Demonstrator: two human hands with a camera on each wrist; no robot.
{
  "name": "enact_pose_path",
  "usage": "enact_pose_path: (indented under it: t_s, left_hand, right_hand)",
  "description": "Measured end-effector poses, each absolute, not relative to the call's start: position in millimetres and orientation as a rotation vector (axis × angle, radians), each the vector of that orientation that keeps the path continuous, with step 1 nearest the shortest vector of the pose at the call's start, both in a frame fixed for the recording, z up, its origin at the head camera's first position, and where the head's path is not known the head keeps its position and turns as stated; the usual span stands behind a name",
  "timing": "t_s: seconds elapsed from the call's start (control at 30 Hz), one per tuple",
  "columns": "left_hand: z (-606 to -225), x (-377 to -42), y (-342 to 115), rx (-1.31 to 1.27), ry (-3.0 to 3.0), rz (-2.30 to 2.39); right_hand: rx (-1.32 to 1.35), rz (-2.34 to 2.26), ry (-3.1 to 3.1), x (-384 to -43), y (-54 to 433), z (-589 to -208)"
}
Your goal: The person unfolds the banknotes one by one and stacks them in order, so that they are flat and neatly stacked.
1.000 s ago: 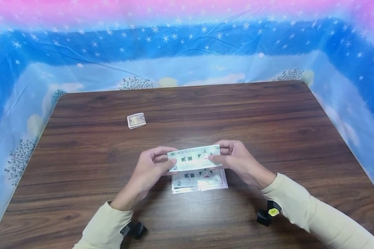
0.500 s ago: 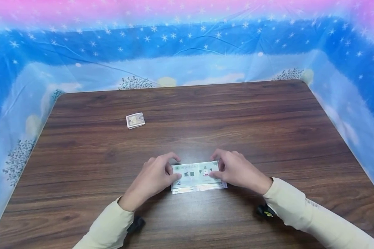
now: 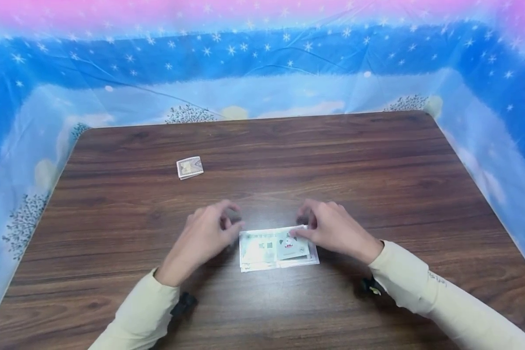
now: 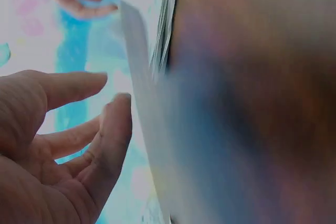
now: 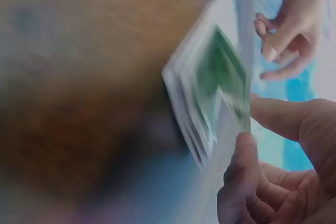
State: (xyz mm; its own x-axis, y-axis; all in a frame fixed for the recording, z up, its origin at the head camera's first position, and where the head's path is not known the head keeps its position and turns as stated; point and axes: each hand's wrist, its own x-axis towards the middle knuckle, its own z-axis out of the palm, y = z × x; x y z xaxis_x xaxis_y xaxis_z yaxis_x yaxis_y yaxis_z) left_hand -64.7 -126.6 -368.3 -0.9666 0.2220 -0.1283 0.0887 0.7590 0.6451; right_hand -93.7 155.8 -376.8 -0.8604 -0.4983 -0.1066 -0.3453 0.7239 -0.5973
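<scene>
A stack of pale green banknotes [image 3: 258,253] lies flat on the table, its layered edges showing in the right wrist view. Off the stack's left end is my left hand [image 3: 207,236], thumb and index finger loosely bent with a gap between them and nothing held. My right hand [image 3: 332,231] hovers at the top right corner of the stack. Its thumb overlaps the upper note in the head view, while the index finger curves beyond the far edge. Both wrist views show a gap between thumb and fingers.
A small folded banknote [image 3: 190,167] rests farther back on the left of the brown wooden table [image 3: 354,160]. A blue and pink patterned cloth [image 3: 262,53] hangs behind the table and along its sides.
Both hands lowered a held banknote onto the stack and let it go. Since then the left hand has drawn up and left, away from the stack; the right stays near its corner.
</scene>
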Motion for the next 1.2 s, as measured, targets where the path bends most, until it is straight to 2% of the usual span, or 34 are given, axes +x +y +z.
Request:
enact_pose_path:
  t_s: [0.13,0.33,0.57,0.8,1.2]
  left_hand:
    - [-365.2,-83.3,-149.6,0.209,2.903,0.912]
    - [-374.5,-112.5,-176.2,0.152,2.998,0.649]
    - [-386.4,-132.2,-187.0,0.191,2.955,0.453]
    - [-384.6,-131.7,-165.9,0.456,3.006,0.302]
    - [-379.1,-116.2,-111.8,0.688,2.832,0.313]
  right_hand:
    - [-0.543,-1.038,2.524,-119.4,157.4,-371.5]
    - [-0.207,-1.436,2.108,-157.2,148.1,-381.2]
    - [-0.017,-1.659,1.866,-179.0,126.5,-389.3]
    - [0.036,-1.791,1.688,-188.0,116.4,-390.1]
    - [0.103,-1.795,1.603,-184.8,99.4,-384.0]
